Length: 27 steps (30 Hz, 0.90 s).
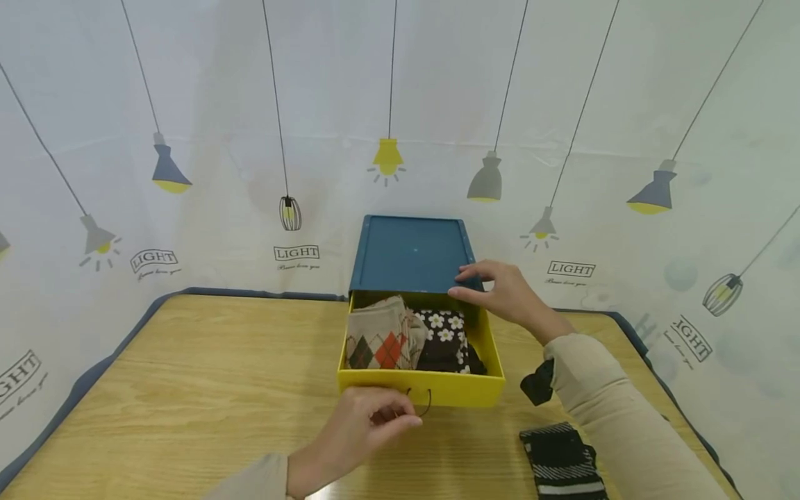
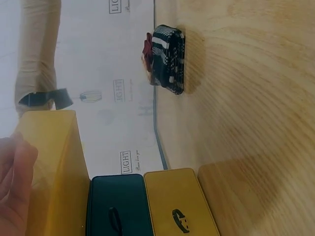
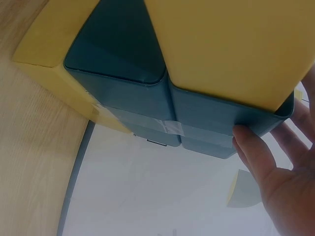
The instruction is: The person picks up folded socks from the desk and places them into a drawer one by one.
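A yellow drawer (image 1: 420, 387) stands pulled out toward the viewer from a blue storage cabinet (image 1: 409, 254) at the back of a wooden table (image 1: 187, 389). In front of the drawer, the person's left hand (image 1: 362, 427) pinches the thin dark loop handle (image 1: 426, 401) on the drawer's front wall, thumb and fingers closed together on it. The right hand (image 1: 500, 292) rests on the cabinet's top front corner, just behind the drawer, with fingers straight and slightly spread, pressing rather than gripping. Inside the drawer lie folded beige argyle socks (image 1: 381, 335) on its left side and dark flower-patterned socks (image 1: 445, 339) on its right, touching each other. To the right of the drawer, on the table, lie folded black striped socks (image 1: 561, 462).
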Each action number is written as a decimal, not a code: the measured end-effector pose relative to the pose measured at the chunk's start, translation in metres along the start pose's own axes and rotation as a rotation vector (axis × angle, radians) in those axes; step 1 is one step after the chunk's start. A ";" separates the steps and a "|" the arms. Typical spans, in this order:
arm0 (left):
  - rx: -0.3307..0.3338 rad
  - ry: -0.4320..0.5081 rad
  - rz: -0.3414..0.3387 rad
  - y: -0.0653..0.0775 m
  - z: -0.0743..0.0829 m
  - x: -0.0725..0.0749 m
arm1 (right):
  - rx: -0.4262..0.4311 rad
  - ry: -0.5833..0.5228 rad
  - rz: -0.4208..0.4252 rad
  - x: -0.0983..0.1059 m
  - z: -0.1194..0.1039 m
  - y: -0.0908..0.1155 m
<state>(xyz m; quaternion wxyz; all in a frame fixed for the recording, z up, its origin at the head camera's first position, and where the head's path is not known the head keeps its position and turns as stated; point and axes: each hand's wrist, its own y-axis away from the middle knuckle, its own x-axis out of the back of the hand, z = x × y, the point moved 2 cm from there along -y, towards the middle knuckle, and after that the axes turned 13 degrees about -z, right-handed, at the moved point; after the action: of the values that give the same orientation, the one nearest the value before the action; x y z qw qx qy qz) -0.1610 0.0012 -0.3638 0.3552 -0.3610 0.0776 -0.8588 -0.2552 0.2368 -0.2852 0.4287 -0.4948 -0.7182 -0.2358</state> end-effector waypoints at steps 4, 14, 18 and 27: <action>0.071 0.029 0.023 -0.008 -0.003 0.002 | -0.001 -0.001 0.001 -0.001 0.001 0.001; 0.107 0.061 0.085 -0.024 -0.013 0.009 | 0.014 -0.005 0.005 0.000 0.000 0.000; 0.122 0.061 0.076 -0.027 -0.017 0.011 | 0.004 -0.005 -0.001 0.000 0.000 0.000; 0.144 0.031 0.083 -0.038 -0.015 0.019 | 0.007 -0.003 -0.001 0.000 -0.001 0.001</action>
<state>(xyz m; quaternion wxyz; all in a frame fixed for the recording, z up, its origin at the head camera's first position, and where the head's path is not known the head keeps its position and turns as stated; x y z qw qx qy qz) -0.2015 0.0149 -0.3487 0.4143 -0.3176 0.0361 -0.8522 -0.2545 0.2366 -0.2850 0.4295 -0.4934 -0.7197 -0.2327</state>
